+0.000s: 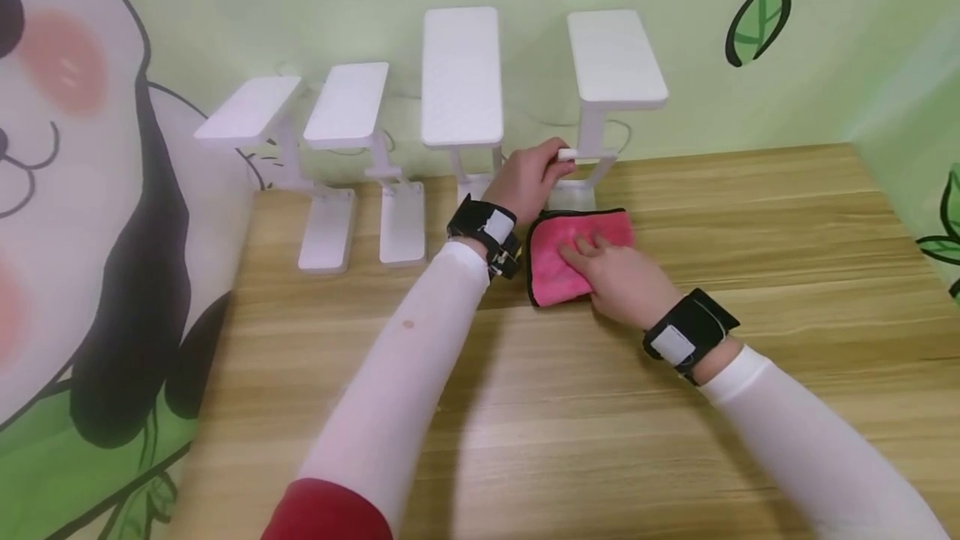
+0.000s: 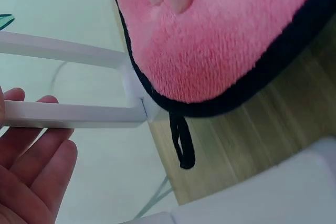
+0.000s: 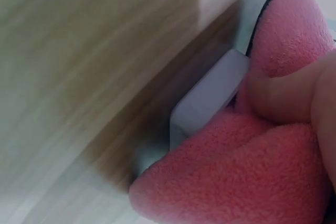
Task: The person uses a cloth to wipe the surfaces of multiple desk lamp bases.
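At the back right stands a white desk lamp [image 1: 618, 57] with a flat rectangular head. My left hand [image 1: 527, 180] holds its folding arm [image 2: 79, 113], fingers behind it and the thumb at the frame's edge in the left wrist view. A pink plush cloth [image 1: 551, 261] with black edging and a small black loop [image 2: 182, 145] lies over the lamp's base [image 3: 210, 95]. My right hand [image 1: 628, 282] grips the cloth, its fingertips pressed into the pile. One side of the base shows beside the cloth in the right wrist view; most of it is hidden.
Three similar white lamps, a middle lamp [image 1: 462, 77], a second lamp [image 1: 402, 223] and a far-left lamp [image 1: 327, 232], stand left of my hands along the painted wall [image 1: 697, 119]. Thin cables [image 1: 626, 136] run behind them. The wooden table [image 1: 570, 440] extends toward me.
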`<state>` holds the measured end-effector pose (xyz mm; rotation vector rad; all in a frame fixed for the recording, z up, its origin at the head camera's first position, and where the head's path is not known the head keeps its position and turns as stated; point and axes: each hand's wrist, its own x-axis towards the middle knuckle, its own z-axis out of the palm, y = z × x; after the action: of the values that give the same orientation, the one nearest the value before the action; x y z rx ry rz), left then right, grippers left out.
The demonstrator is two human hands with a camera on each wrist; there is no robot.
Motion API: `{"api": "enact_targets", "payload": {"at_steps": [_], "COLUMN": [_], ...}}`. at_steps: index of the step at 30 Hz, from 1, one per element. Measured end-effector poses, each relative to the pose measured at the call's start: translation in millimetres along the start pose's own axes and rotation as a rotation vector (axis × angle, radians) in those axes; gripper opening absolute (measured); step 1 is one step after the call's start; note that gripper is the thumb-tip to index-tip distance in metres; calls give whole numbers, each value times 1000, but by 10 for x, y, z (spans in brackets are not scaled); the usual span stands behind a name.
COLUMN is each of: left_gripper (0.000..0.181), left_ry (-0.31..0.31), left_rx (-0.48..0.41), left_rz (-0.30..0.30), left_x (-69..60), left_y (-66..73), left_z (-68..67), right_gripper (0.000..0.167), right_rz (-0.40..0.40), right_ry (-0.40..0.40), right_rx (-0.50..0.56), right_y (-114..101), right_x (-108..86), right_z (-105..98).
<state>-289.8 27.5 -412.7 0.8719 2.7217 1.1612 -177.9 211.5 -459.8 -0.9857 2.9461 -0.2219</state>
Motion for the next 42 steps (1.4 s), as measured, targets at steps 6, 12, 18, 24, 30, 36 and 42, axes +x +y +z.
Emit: {"api": "enact_targets", "payload": {"at_steps": [6, 12, 18, 24, 30, 36, 42], "left_gripper": [25, 21, 20, 21, 23, 22, 20], "left_ry": [-15, -15, -26, 7, 12, 11, 14], "left_rx": [102, 144, 144, 159, 172, 185, 196], "left_rz": [1, -1, 1, -16, -22, -25, -14], "left_x": [17, 21, 30, 44, 10, -20, -24], "left_y": [9, 3, 8, 31, 23, 24, 26], "left_z": [-2, 45, 85, 107, 97, 43, 29], "right_gripper": [63, 62, 65, 61, 56, 54, 60], "right_rz": [14, 94, 174, 198, 191, 114, 136], "right_ry": [-2, 44, 85, 50, -52, -44, -11], "right_rx": [17, 56, 103, 59, 27, 34, 132], "right_y": [3, 79, 204, 72, -255, -395, -148], "right_x": [112, 280, 244, 51, -160, -106, 230], "right_z": [-18, 69, 145, 38, -44, -70, -4]}}
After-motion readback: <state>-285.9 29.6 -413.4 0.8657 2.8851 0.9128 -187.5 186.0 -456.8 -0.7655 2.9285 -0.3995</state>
